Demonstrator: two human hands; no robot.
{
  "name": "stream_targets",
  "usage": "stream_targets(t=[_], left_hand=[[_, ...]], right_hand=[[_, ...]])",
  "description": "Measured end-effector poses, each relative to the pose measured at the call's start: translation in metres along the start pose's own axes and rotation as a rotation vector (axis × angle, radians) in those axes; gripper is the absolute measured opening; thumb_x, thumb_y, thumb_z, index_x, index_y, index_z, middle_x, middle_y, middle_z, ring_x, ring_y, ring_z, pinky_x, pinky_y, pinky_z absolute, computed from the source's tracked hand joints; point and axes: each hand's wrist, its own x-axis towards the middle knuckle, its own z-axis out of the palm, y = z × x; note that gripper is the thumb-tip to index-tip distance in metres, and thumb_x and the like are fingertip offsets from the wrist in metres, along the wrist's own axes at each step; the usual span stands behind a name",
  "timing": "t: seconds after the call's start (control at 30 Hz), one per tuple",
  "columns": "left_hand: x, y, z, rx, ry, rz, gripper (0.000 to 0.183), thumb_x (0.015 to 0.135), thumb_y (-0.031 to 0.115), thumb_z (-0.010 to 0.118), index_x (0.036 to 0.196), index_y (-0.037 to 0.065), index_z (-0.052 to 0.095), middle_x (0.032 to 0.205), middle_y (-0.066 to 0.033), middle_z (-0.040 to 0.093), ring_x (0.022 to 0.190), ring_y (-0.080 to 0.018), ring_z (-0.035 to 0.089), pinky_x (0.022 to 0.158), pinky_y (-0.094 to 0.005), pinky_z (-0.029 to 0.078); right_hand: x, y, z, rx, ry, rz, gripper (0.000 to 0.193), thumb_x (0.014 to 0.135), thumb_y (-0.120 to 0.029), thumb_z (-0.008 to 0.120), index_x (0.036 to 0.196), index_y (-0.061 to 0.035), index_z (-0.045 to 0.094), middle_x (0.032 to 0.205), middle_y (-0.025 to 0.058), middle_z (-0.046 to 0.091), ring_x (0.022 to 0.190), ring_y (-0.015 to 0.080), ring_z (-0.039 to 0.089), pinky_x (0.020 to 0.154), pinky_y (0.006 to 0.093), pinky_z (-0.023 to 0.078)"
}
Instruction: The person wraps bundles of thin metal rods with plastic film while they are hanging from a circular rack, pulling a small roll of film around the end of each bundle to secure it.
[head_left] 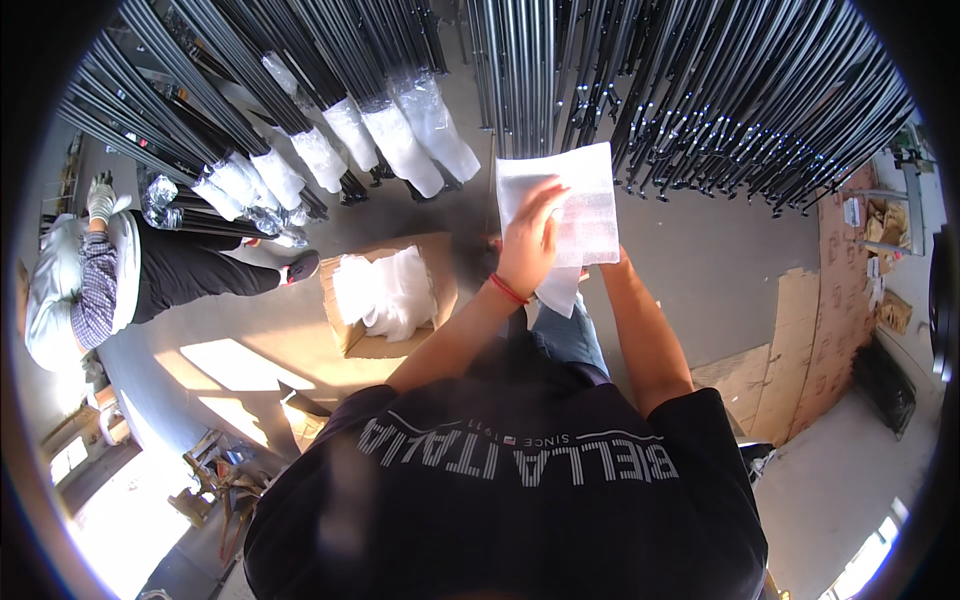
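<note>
A thin white foam sheet (588,215), perhaps a folded pouch, is held up in front of me, with a loose flap hanging at its lower left. My left hand (532,238), with a red band at the wrist, lies against its near face. The left fingers are stretched out and point up and to the right. At the lower right edge of the foam sheet is my right hand (612,268), mostly hidden behind it; it appears to grip the sheet from there. Below and left of my hands, an open cardboard box (347,340) contains crumpled white foam pieces (390,292).
Bundles of long black metal tubes (530,80) stand ahead, with more bare tubes (740,110) to the right. Several left bundles have plastic-wrapped ends (400,145). At far left is a person (100,260) wearing a glove. Cardboard sheets (790,340) lie at right.
</note>
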Motion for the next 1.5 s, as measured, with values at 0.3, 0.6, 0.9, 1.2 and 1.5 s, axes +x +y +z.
stream_targets(t=[0.3,0.6,0.9,1.2,1.5], left_hand=[[0.048,-0.04,-0.044,-0.552,-0.142,-0.567,0.04,0.07,0.011,0.068,0.105,-0.003,0.053,0.094,-0.0062,0.059,0.086,-0.0166,0.057,0.079,-0.0277,0.043],[0.05,-0.047,-0.041,-0.723,-0.187,-0.503,0.031,0.069,0.003,0.066,0.098,0.0,0.058,0.091,-0.0054,0.061,0.084,-0.015,0.057,0.076,-0.0269,0.044],[0.055,-0.046,-0.039,-0.708,-0.146,-0.494,0.027,0.069,0.002,0.066,0.095,0.0,0.06,0.09,-0.0049,0.062,0.082,-0.0141,0.058,0.074,-0.0259,0.044],[0.052,-0.057,-0.051,-0.813,-0.259,-0.538,0.039,0.069,0.006,0.067,0.106,0.0,0.054,0.099,-0.0065,0.059,0.092,-0.0165,0.056,0.081,-0.0293,0.043],[0.042,-0.079,-0.058,-0.946,-0.29,-0.421,0.058,0.077,0.038,0.061,0.115,-0.003,0.046,0.111,-0.008,0.054,0.103,-0.0178,0.05,0.09,-0.0312,0.037]], right_hand=[[-0.009,-0.011,0.022,-0.761,0.001,0.177,0.041,0.086,-0.024,0.049,0.12,-0.0008,0.041,0.116,0.0124,0.047,0.104,0.0198,0.048,0.088,0.0327,0.04],[-0.022,-0.03,0.084,-1.315,0.397,-0.029,0.04,0.085,-0.029,0.052,0.108,0.0031,0.052,0.099,0.0133,0.058,0.092,0.019,0.055,0.082,0.0297,0.043],[-0.023,0.002,0.097,-1.552,0.677,-0.312,0.045,0.074,-0.027,0.067,0.103,0.0043,0.053,0.088,0.0118,0.059,0.081,0.0168,0.056,0.069,0.028,0.045],[0.003,-0.002,0.073,-1.446,0.72,-0.441,0.017,0.073,-0.013,0.062,0.08,0.0015,0.061,0.058,0.0031,0.057,0.054,0.0087,0.051,0.052,0.0257,0.043],[0.035,0.004,0.043,-1.319,0.68,-0.399,0.017,0.073,-0.013,0.058,0.082,0.0009,0.062,0.061,0.0069,0.059,0.054,0.01,0.052,0.053,0.0276,0.044]])
